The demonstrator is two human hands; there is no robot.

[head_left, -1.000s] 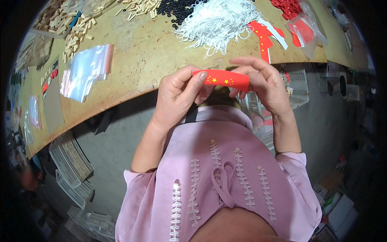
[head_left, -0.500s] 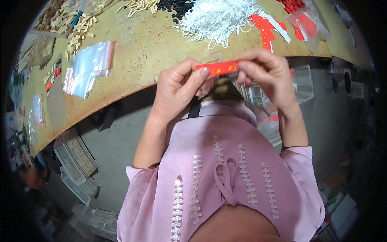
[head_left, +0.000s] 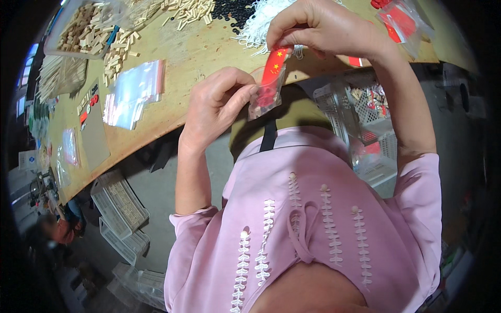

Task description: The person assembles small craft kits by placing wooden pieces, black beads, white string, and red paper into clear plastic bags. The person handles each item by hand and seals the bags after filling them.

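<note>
Between my hands is a folded red paper strip with yellow stars [head_left: 275,64], held upright at a slant. Its lower end is inside the mouth of a small clear plastic bag [head_left: 258,111], where red pieces also show. My left hand [head_left: 222,101] is closed, pinching the bag's edge between thumb and fingers. From above, my right hand [head_left: 329,28] grips the strip's top end; its fingertips are partly hidden behind the hand. Just behind the right hand lies a heap of white cords [head_left: 255,26] on the table.
On the wooden table [head_left: 182,68] lie a stack of clear bags [head_left: 136,91], wooden blocks [head_left: 119,55], black pieces [head_left: 225,13] and a bag of red sheets [head_left: 399,23]. A cardboard strip [head_left: 95,133] carries small parts. White baskets [head_left: 117,201] stand below left, others [head_left: 383,148] at right.
My right hand has moved up and tilted the red strip from level to steep. The strip's lower end now sits in the clear bag. The view has shifted slightly.
</note>
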